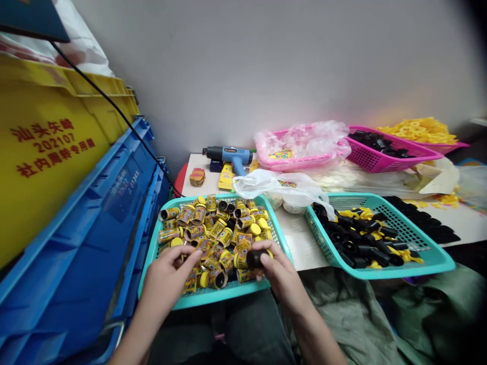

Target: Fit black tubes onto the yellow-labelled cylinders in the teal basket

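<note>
While left hand point(167, 271) rests loosely open on labelled tubes point(213, 225) in teal basket point(150, 253), black tube point(254, 259) is pinched by right hand point(279, 276) fingers; judged light, stiff, best gripped round sides.

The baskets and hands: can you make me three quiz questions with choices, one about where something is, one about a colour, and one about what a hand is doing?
1. Where is the blue tool?
A. in a teal basket
B. on the table by the wall
C. in the blue crate

2. What colour is the basket holding the black pieces at the back?
A. pink
B. green
C. white

3. What is the right hand doing?
A. lying flat and open
B. pressing the wall
C. gripping a black tube

Answers: 1 B, it lies on the table near the wall. 2 A, the pink basket's mesh side shows. 3 C, the fingers wrap around the tube above the left teal basket.
</note>
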`<action>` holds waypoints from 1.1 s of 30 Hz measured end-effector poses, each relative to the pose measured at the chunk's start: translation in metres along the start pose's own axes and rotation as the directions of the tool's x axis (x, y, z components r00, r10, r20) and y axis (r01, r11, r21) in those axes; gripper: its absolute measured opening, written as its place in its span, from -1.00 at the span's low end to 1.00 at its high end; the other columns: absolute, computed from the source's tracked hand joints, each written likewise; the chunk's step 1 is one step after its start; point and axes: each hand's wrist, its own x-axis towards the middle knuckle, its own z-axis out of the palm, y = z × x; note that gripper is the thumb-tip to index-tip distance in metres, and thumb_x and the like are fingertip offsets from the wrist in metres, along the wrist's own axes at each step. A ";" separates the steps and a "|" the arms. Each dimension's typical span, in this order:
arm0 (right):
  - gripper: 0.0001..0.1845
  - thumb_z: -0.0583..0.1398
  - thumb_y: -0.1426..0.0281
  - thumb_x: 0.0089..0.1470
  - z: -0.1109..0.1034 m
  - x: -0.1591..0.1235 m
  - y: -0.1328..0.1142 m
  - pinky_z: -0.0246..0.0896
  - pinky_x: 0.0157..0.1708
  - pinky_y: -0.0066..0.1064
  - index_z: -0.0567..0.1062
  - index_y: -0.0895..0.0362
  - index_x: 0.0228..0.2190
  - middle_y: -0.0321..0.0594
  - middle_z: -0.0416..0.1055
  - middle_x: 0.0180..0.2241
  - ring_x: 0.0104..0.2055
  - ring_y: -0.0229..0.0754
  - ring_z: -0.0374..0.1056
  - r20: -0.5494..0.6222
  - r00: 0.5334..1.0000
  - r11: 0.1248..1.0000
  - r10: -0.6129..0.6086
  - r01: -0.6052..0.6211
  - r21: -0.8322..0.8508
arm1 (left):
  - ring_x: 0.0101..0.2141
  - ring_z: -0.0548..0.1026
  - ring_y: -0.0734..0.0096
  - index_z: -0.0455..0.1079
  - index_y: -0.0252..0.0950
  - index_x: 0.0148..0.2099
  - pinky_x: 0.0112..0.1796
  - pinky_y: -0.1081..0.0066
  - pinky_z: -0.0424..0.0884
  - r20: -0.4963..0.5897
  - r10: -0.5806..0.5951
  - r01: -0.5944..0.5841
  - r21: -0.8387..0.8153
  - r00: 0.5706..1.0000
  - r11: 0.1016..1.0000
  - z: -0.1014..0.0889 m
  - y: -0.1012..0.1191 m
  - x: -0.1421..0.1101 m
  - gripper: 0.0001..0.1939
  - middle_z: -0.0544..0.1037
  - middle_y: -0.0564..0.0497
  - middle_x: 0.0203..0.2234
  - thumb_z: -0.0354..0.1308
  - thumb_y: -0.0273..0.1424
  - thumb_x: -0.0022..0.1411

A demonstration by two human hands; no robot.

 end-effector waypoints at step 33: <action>-0.57 0.09 0.19 0.17 0.060 0.002 -0.005 0.01 -0.38 -0.50 0.29 0.21 -0.61 -0.31 0.19 -0.57 -0.45 -0.34 0.14 0.325 0.945 0.846 -0.045 0.209 -0.490 | -0.46 0.56 0.36 0.55 -0.26 -0.32 -0.41 0.52 0.51 0.016 -0.091 0.087 -0.490 0.996 0.868 -0.002 0.001 -0.054 -0.75 0.61 -0.03 -0.45 0.32 -0.28 -0.10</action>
